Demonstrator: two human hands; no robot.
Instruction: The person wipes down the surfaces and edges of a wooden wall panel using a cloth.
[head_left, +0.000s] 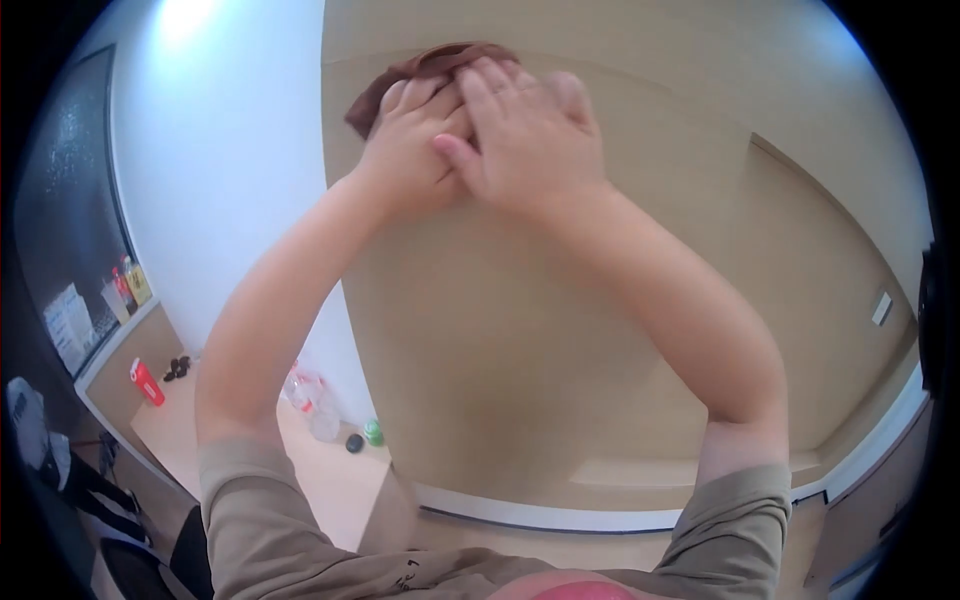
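Note:
Both arms reach up to a tan wall panel (pixel 500 350). A brown cloth (pixel 430 62) lies bunched against the panel near its upper left edge. My left hand (pixel 415 150) presses on the cloth, its fingers bent over the lower part. Partly over it rests my right hand (pixel 535 135), its fingertips on the cloth and its thumb across the back of my left hand. The palms and the cloth's underside are hidden.
A light table (pixel 335 490) stands low on the left, with a red container (pixel 147 382), clear plastic bottles (pixel 315 405) and a green object (pixel 373 432). Bottles stand on a window ledge. A person (pixel 75 470) is at the far left.

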